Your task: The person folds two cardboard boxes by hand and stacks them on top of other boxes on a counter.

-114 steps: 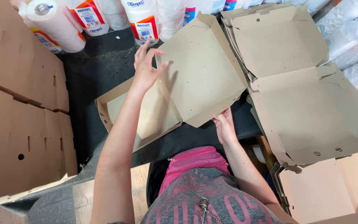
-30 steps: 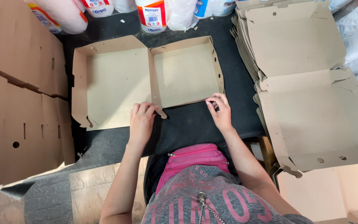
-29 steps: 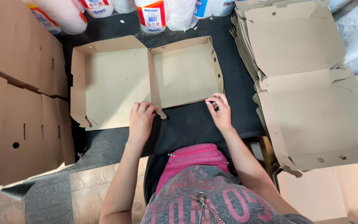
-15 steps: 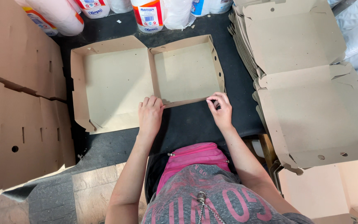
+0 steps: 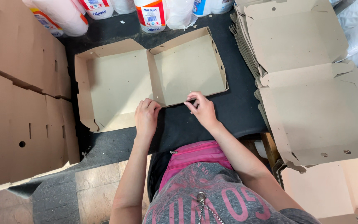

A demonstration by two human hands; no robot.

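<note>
While both hands sit at the near edge of the open cardboard box (image 5: 150,74), it lies flat on the black table top (image 5: 237,108), two shallow tray halves joined at a middle fold.

Left hand (image 5: 146,117): palm down, fingers together and curled, tips pressing the near wall of the left half right by the fold. Nothing clamped; it's a press, not a grip.

Right hand (image 5: 204,110): just right of the left fingertips, on the near wall of the right half. Thumb and forefinger pinched on the cardboard edge, other fingers loosely bent behind them.

Beyond the fingertips: both tray floors, bare. Right half has small round holes along its far-right wall. Left half's near-left corner flap is not tucked; it sticks out loose.

Further beyond the box: paper rolls (image 5: 63,16) and white plastic bottles with red-and-blue labels (image 5: 150,14) standing along the table's far edge.

Right of the right hand, well apart: stack of flat unfolded box blanks (image 5: 307,83), overhanging the table edge.

Left of the left hand: stacked brown cardboard sheets (image 5: 17,103) with slots and a round hole.

Below the wrists: pink waist bag (image 5: 195,159) over a grey printed shirt.
</note>
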